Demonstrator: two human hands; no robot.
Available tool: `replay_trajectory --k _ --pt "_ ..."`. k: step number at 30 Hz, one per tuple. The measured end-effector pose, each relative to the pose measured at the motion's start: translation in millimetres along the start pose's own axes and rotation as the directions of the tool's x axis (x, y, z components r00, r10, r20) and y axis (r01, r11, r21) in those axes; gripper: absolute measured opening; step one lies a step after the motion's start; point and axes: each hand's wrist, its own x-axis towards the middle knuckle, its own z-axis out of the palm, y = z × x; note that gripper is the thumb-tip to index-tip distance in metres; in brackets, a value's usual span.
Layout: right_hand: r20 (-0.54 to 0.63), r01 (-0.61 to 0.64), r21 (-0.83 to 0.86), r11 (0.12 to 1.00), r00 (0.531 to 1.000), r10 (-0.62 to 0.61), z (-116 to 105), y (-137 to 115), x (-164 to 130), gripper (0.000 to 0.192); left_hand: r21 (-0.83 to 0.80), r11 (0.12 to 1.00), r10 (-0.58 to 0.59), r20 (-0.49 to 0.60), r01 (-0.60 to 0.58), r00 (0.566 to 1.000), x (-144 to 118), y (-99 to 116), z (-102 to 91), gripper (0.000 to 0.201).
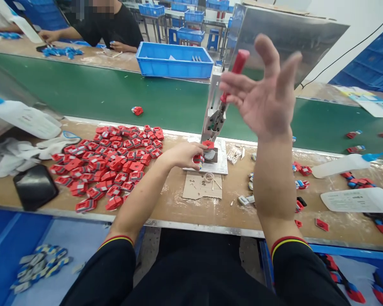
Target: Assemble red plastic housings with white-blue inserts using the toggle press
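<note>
On the taped wooden workbench [166,204], a large heap of red parts [110,165] waits at left while the left hand [183,155] pinches one red piece [198,160] at the press base [220,163], and the right hand [264,100], fingers spread loosely, touches the raised red-handled lever [238,68], so most work seems left.

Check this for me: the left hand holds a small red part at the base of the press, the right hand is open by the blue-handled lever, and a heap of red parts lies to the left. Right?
One detail is off: the lever's handle is red, not blue, as the head view shows. The rest stands: the left hand holds a small red part at the press base, the right hand is open by the lever, and the heap of red parts lies left.
</note>
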Motion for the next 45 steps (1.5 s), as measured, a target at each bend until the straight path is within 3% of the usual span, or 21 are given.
replay_trajectory --k 3,5,7,9,10,13,15,18,21,24,26,28,32,37,39,42,45 --pt "-0.061 0.030 -0.031 0.999 0.998 -0.032 -8.4 5.5 27.2 0.072 0.020 1.000 0.005 0.008 -0.005 1.000 0.7 2.5 -2.6 0.023" --pt "-0.103 0.111 -0.074 0.991 0.988 -0.118 -15.1 27.0 10.9 0.055 0.030 0.999 0.010 0.007 -0.010 1.000 1.0 4.1 -3.8 0.024" --pt "-0.144 0.133 -0.132 0.982 0.978 -0.152 -21.7 59.7 -24.8 0.041 0.043 0.999 0.008 0.016 -0.009 1.000 1.3 4.6 -4.7 0.026" --pt "-0.168 0.017 -0.216 0.976 0.984 -0.054 -23.9 96.9 -63.8 0.029 0.060 0.998 -0.002 0.038 -0.001 0.999 2.4 3.7 -5.4 0.027" --pt "-0.116 -0.096 -0.277 0.956 0.991 0.066 -21.8 114.8 -80.1 0.027 0.063 0.998 -0.007 0.044 0.005 0.999 3.3 3.0 -5.7 0.028" --pt "-0.029 -0.287 -0.382 0.878 0.954 0.299 -3.2 157.8 -104.4 0.050 0.047 0.998 -0.032 0.045 0.030 0.998 7.2 2.0 -6.9 0.029" --pt "-0.023 -0.323 -0.355 0.877 0.941 0.337 10.4 175.1 -102.4 0.052 0.050 0.997 -0.069 0.064 0.066 0.996 8.7 4.2 -9.4 0.028" --pt "-0.068 -0.352 -0.302 0.886 0.935 0.348 14.6 186.2 -94.2 0.035 0.013 0.992 -0.127 0.059 0.127 0.990 3.9 11.5 -16.5 0.031" --pt "-0.122 -0.390 -0.244 0.888 0.920 0.371 -0.2 185.9 -100.5 0.026 -0.181 0.965 -0.219 -0.139 0.192 0.966 -8.1 17.2 -23.3 0.039" --pt "-0.155 -0.437 -0.166 0.884 0.897 0.415 -16.9 179.7 -118.2 0.032 -0.439 0.868 -0.401 -0.345 0.232 0.848 -15.3 16.0 -23.9 0.046" --pt "-0.181 -0.461 -0.120 0.879 0.881 0.437 -23.5 174.0 -129.3 0.039 -0.569 0.790 -0.506 -0.396 0.228 0.767 -12.9 12.0 -20.7 0.050" --pt "-0.217 -0.472 -0.084 0.878 0.868 0.446 -27.0 168.1 -137.7 0.044 -0.657 0.730 -0.557 -0.412 0.188 0.722 -6.5 7.3 -15.9 0.052" --pt "-0.296 -0.478 -0.020 0.878 0.841 0.452 -33.1 161.5 -148.6 0.050 -0.764 0.641 -0.578 -0.418 0.073 0.701 5.5 -2.8 -4.2 0.054" --pt "-0.504 -0.581 0.018 0.814 0.697 0.509 -56.4 178.1 -138.7 0.038 -0.887 0.461 -0.638 -0.348 -0.020 0.687 9.2 -14.3 7.8 0.052" --pt "-0.555 -0.615 -0.042 0.787 0.670 0.494 -71.1 192.1 -119.8 0.025 -0.930 0.363 -0.666 -0.301 -0.057 0.682 9.9 -16.0 9.3 0.048" --pt "-0.595 -0.646 -0.176 0.742 0.671 0.443 -91.0 213.9 -79.7 0.010 -0.973 0.215 -0.705 -0.217 -0.089 0.675 11.0 -15.6 9.4 0.044" --pt "-0.567 -0.648 -0.349 0.677 0.721 0.398 -100.6 230.9 -41.9 0.004 -0.992 0.095 -0.747 -0.122 -0.077 0.653 11.1 -14.4 10.1 0.044"
